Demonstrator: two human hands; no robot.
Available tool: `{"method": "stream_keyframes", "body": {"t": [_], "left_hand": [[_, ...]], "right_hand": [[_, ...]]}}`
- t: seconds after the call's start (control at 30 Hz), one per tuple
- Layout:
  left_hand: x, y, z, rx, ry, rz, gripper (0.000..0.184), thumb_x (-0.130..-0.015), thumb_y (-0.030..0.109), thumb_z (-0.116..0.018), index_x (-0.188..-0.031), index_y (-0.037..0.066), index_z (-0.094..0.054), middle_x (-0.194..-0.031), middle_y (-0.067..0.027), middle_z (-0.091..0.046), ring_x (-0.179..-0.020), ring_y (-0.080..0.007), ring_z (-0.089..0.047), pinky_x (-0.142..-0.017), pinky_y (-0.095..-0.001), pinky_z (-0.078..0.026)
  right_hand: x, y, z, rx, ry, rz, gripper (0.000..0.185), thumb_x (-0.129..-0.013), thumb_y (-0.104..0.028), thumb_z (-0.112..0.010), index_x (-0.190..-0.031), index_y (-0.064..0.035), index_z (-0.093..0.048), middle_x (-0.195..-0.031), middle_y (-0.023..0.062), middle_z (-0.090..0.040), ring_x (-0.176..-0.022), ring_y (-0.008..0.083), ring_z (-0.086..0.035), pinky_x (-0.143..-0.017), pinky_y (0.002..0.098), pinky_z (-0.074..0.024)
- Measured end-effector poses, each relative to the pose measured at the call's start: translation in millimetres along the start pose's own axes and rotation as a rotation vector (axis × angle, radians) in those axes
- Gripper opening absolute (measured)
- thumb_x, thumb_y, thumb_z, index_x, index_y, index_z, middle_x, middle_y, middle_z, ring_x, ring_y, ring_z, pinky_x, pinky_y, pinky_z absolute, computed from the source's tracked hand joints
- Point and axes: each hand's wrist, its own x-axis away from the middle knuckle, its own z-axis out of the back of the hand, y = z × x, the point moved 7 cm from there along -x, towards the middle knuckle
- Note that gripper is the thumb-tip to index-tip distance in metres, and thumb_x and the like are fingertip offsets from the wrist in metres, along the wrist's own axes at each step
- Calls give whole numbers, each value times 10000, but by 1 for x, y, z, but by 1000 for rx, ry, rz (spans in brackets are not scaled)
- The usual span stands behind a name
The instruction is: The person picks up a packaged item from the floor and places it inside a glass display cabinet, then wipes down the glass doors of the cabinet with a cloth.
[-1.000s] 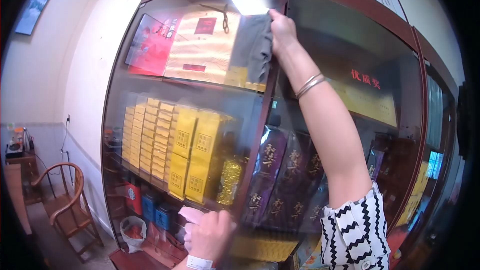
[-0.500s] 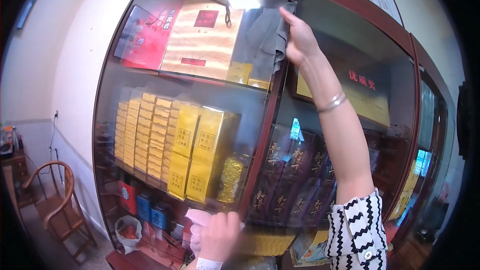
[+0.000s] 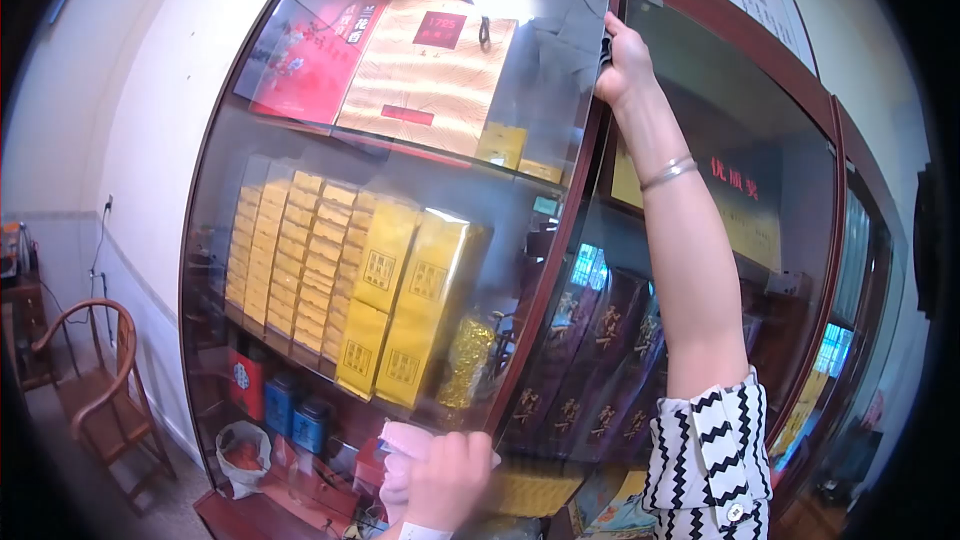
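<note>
At 6 o'clock, a left hand (image 3: 455,480) clutches pink cloth (image 3: 404,443); at 1 o'clock, the right hand (image 3: 628,65), nearer the top, grips grey cloth (image 3: 578,58) at the glass door (image 3: 490,190), whose long edge drops between 6 and 7 o'clock.

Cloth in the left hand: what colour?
The cloth is pink; best seen in the head view.
</note>
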Motion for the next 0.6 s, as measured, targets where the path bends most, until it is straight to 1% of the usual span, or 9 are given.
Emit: {"method": "stream_keyframes", "body": {"t": [0.03,0.13,0.2,0.23,0.3,0.33,0.47,0.57,0.6], "left_hand": [[-2,-1,2,35,-5,7,166,-736,156,-604,-704,126,-444,-654,-26,-410,-593,-167,-509,-400,-318,-384],[1,-3,5,165,-17,38,177,-826,241,-613,-823,106,-498,-749,-66,-449,-671,-213,-499,-536,-312,-416],[-2,-3,8,136,19,39,236,-791,295,-620,-792,124,-457,-720,-59,-410,-662,-202,-496,-517,-319,-412],[-2,-3,10,122,36,38,265,-773,321,-624,-776,133,-437,-706,-56,-391,-658,-197,-494,-508,-323,-411],[-3,-3,11,115,27,46,247,-775,303,-625,-785,130,-449,-716,-56,-402,-662,-198,-497,-510,-319,-411],[-4,-3,11,115,22,51,237,-776,294,-625,-790,129,-456,-721,-57,-408,-665,-199,-498,-511,-316,-412],[-4,-3,11,114,20,58,226,-766,276,-631,-790,126,-462,-721,-57,-410,-663,-198,-501,-510,-318,-412],[-6,-2,4,62,2,7,173,-725,163,-609,-690,126,-443,-655,-29,-410,-590,-169,-510,-396,-314,-388],[-6,-3,4,61,-2,12,174,-722,164,-610,-688,125,-443,-655,-29,-410,-590,-169,-511,-398,-310,-389]], "right_hand": [[-14,-6,1,1,-12,53,462,-1005,-291,-228,-1231,37,-462,-1219,196,-545,-1113,344,-548,-968,495,-442],[-46,-19,0,-39,-48,165,503,-1004,-329,-202,-1239,33,-459,-1242,186,-536,-1141,340,-531,-985,477,-424],[-80,-24,6,8,-84,269,562,-995,-400,-186,-1254,23,-453,-1275,181,-513,-1187,343,-491,-1021,473,-378],[-83,-23,6,-31,-105,247,538,-990,-409,-221,-1213,1,-488,-1219,154,-547,-1129,317,-521,-987,455,-399],[-86,-21,4,-105,-145,200,494,-981,-427,-289,-1133,-42,-559,-1105,101,-615,-1014,264,-580,-918,419,-441],[-75,-22,-3,-47,-127,264,622,-978,-476,-201,-1303,10,-414,-1323,181,-474,-1208,356,-462,-1050,478,-333],[-51,-16,-17,-76,-167,264,625,-980,-469,-206,-1305,26,-406,-1329,189,-469,-1218,357,-456,-1040,477,-347],[-32,-11,-21,2,-193,228,609,-987,-448,-202,-1299,33,-406,-1303,200,-487,-1189,354,-483,-1015,485,-380],[-28,-11,-19,32,-222,198,601,-989,-439,-201,-1299,35,-403,-1294,204,-493,-1175,352,-495,-1006,487,-394]]}}
